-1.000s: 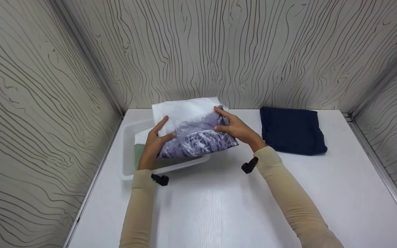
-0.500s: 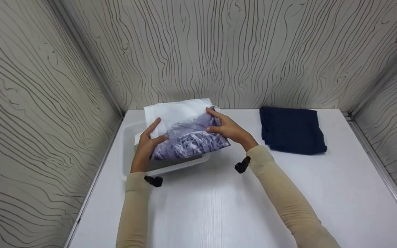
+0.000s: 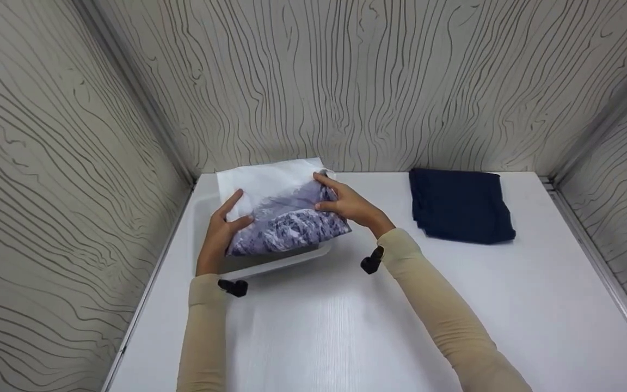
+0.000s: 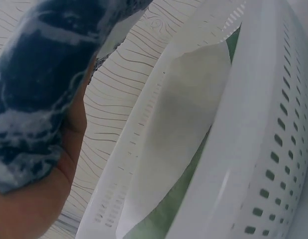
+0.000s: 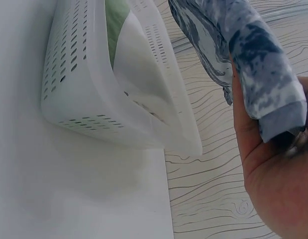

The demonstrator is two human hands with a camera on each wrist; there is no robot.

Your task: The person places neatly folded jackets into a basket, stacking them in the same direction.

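A folded printed cloth (image 3: 283, 215), white at the far side with a purple-grey mountain pattern nearer, is held up tilted over a white plastic basket (image 3: 275, 267). My left hand (image 3: 216, 237) grips its left edge, thumb on top. My right hand (image 3: 356, 207) grips the right edge the same way; fingers underneath are hidden in the head view. From the wrist views the cloth hangs above the basket, apart from it. Inside the slotted basket (image 4: 253, 119) lies a white and green cloth (image 4: 181, 109), which the held cloth hides in the head view.
A folded navy cloth (image 3: 461, 207) lies at the back right of the white table (image 3: 313, 337). Wood-grain patterned panels (image 3: 313, 81) rise at the back and both sides. The basket stands near the left panel.
Both hands have moved left together with the printed cloth, which now covers more of the basket. The green part inside has gone out of sight in the head view. The navy cloth stays put.
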